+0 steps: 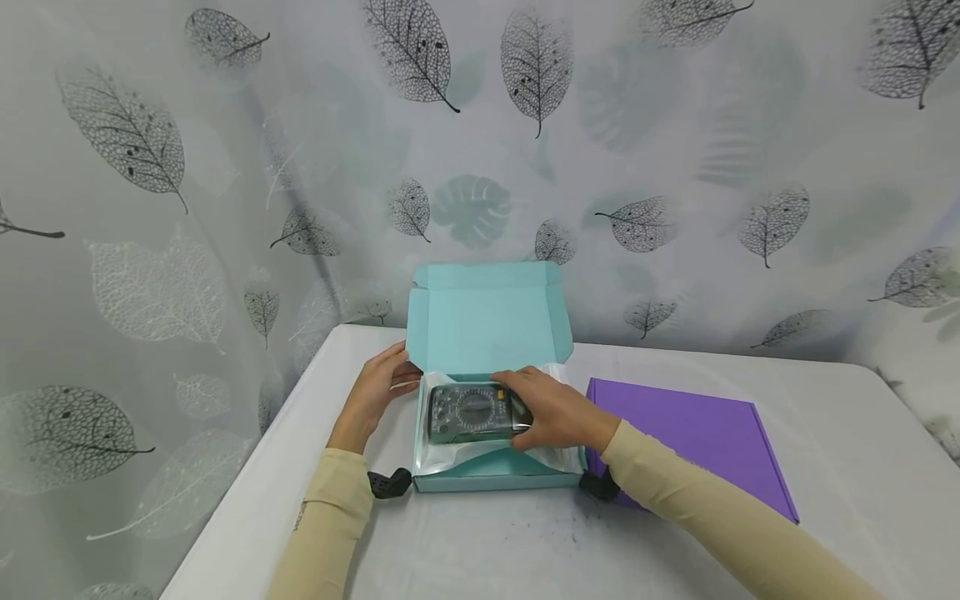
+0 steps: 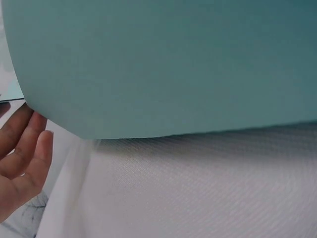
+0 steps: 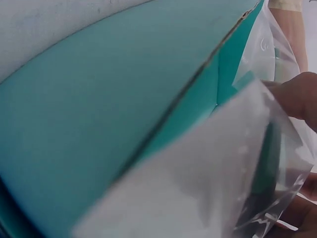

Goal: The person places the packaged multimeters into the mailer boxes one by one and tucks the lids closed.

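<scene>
A dark multimeter (image 1: 472, 410) with a round dial lies in a clear plastic bag (image 3: 193, 173) inside an open teal box (image 1: 495, 482). My right hand (image 1: 558, 408) grips the multimeter's right end, thumb on the near side and fingers on the far side. In the right wrist view, that hand's fingers (image 3: 297, 99) are partly cut off at the frame's edge behind the plastic. At the box's left, my left hand (image 1: 375, 392) touches the lower corner of the raised lid (image 1: 491, 325) with loosely extended fingers. The left wrist view shows its fingertips partly behind the teal flap (image 2: 148, 69).
A flat purple box (image 1: 690, 442) lies right of the teal box, beneath my right forearm. Both boxes rest on a white-covered table (image 1: 465, 550). Behind the table hangs a leaf-patterned backdrop (image 1: 480, 142).
</scene>
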`<state>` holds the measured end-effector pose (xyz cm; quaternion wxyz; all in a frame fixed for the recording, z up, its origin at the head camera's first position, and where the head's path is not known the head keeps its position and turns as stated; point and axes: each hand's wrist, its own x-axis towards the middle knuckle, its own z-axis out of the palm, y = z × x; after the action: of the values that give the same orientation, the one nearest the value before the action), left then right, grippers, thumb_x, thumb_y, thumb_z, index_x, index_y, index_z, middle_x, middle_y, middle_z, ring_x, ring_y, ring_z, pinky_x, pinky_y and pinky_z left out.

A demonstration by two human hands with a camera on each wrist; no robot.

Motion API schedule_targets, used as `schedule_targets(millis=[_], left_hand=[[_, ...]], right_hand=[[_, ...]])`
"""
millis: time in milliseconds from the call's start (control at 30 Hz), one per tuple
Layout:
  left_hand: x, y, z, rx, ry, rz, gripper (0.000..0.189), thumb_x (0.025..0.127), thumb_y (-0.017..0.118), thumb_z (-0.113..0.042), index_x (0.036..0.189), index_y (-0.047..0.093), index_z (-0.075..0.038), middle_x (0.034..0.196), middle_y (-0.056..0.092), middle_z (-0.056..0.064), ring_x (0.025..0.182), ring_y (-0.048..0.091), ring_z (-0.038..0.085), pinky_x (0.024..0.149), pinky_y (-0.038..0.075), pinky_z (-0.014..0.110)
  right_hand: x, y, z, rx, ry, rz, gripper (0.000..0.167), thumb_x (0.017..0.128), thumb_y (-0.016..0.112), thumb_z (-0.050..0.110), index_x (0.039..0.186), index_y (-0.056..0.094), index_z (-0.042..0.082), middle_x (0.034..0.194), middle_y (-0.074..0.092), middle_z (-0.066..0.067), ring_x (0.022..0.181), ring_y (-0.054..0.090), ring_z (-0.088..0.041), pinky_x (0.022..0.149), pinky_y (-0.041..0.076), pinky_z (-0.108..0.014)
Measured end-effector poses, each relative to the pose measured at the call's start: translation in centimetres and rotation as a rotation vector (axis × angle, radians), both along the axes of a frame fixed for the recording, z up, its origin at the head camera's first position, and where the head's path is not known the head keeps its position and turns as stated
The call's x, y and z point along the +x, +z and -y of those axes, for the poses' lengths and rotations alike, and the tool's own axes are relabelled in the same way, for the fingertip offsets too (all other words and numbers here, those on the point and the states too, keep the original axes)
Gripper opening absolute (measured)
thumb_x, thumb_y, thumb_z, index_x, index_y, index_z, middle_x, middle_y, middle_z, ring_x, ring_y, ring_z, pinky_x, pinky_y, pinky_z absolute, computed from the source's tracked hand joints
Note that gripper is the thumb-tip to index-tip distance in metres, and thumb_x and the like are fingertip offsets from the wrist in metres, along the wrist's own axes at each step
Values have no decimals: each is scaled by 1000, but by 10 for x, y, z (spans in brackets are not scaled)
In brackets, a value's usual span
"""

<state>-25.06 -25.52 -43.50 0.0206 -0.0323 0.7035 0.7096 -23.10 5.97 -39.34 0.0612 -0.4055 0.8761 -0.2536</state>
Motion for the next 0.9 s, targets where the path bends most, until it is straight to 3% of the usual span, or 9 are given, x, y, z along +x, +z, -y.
schedule_targets(millis=[600, 900], left_hand=[[-3, 3, 1, -13, -11, 4, 45, 113, 46, -25, 154, 50, -8, 125, 68, 21, 114, 65, 30, 102, 51, 44], [-1, 2, 1, -13, -13, 10, 44, 113, 46, -26, 154, 50, -9, 126, 68, 20, 116, 65, 29, 101, 52, 43]], right_hand=[[-10, -11, 6, 53, -19, 79, 91, 80, 91, 19, 155, 43, 2, 138, 57, -15, 120, 55, -29, 97, 49, -48], [-10, -21, 8, 128, -18, 92, 89, 80, 92, 15, 154, 45, 4, 134, 57, -14, 115, 55, -27, 96, 50, -48]])
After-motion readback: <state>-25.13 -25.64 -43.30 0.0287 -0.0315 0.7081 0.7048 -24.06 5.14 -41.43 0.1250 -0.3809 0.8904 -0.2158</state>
